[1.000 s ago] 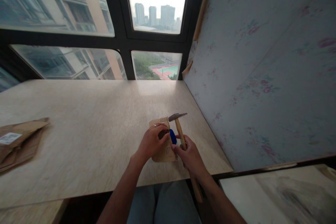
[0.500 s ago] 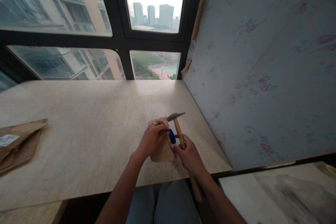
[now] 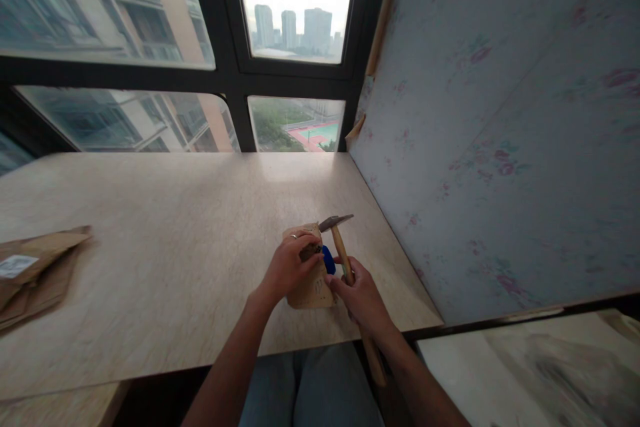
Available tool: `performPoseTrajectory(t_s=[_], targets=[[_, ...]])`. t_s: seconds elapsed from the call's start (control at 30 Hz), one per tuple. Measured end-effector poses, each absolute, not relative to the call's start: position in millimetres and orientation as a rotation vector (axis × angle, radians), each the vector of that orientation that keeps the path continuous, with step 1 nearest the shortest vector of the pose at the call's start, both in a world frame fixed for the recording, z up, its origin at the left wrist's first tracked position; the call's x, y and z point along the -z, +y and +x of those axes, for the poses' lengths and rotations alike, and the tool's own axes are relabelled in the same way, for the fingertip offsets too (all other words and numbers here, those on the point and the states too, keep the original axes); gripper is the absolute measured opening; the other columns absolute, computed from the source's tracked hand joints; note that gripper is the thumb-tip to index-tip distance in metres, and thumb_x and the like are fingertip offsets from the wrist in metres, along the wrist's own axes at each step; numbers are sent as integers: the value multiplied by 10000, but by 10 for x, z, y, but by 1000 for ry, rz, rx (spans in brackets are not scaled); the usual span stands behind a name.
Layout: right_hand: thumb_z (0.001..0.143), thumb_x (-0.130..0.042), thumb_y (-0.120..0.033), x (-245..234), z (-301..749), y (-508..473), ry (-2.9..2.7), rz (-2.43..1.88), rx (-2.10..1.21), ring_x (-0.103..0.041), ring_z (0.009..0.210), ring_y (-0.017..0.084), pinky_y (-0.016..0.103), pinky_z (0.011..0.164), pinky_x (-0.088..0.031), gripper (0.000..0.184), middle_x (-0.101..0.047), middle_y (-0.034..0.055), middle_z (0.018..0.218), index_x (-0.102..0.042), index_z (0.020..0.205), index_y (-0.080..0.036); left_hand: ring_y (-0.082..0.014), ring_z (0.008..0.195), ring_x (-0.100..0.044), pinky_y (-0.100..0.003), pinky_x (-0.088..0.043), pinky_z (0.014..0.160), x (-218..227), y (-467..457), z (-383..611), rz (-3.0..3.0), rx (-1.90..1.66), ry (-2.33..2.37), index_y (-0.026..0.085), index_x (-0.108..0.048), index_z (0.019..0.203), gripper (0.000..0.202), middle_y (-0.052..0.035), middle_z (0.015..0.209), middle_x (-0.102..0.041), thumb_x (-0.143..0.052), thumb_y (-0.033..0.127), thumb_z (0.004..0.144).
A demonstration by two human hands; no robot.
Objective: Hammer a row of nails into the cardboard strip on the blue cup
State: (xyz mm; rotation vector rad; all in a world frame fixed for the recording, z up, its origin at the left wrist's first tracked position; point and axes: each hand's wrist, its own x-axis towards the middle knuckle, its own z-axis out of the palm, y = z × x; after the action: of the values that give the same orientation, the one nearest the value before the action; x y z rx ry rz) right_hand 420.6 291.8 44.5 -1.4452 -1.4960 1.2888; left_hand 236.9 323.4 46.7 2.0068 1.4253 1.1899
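Observation:
My right hand (image 3: pixel 357 290) is wrapped round the wooden handle of a hammer (image 3: pixel 341 243), whose metal head points up and away from me. The thumb and a finger of that hand also touch a blue, rounded piece (image 3: pixel 329 260). Over a tan, flat block (image 3: pixel 313 290) on the counter lies my left hand (image 3: pixel 295 263), a ring on one finger. Its fingertips are pinched at the left side of the blue piece, near a small dark thing too tiny to name. The left hand covers part of the block.
The pale marbled counter (image 3: pixel 165 247) runs up to the window frame (image 3: pixel 230 77). A crumpled brown paper bag (image 3: pixel 45 280) with a white label lies at the far left. The flowered wall (image 3: pixel 475 147) borders the counter on the right. My legs are under the front edge.
My left fingers have shifted slightly, with the fingertips a little lower at the blue piece. The hammer, my right hand and the block look nearly the same.

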Motion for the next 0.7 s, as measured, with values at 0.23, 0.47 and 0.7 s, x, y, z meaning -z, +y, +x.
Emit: performPoseTrajectory(t_s=[0.23, 0.47, 0.7], targets=[[779, -640, -347, -433, 4211, 2916, -1489, -1448, -1297, -370, 428, 90, 203, 427, -286, 325, -407, -107, 528, -587, 1054, -181, -202, 1002, -657, -381, -525, 928, -463, 3233, 2341, 1972, -1213, 1372, 220, -724, 931, 117, -53, 1012, -723, -644, 173, 861], [778, -635, -352, -439, 4210, 2924, -1530, -1489, -1241, -392, 449, 100, 206, 450, -316, 339, -401, -105, 528, -595, 1066, -177, -207, 1020, -681, -395, -543, 946, -373, 3261, 2240, 2023, -1214, 1329, 221, -743, 942, 171, -58, 1044, -743, -639, 123, 848], [788, -630, -346, -424, 4211, 2923, -1523, -1509, -1255, -363, 412, 89, 205, 418, -289, 336, -410, -106, 544, -588, 1082, -188, -204, 1010, -690, -399, -548, 956, -347, 3270, 2229, 2102, -1195, 1300, 223, -742, 926, 156, -56, 1029, -754, -617, 147, 872]])
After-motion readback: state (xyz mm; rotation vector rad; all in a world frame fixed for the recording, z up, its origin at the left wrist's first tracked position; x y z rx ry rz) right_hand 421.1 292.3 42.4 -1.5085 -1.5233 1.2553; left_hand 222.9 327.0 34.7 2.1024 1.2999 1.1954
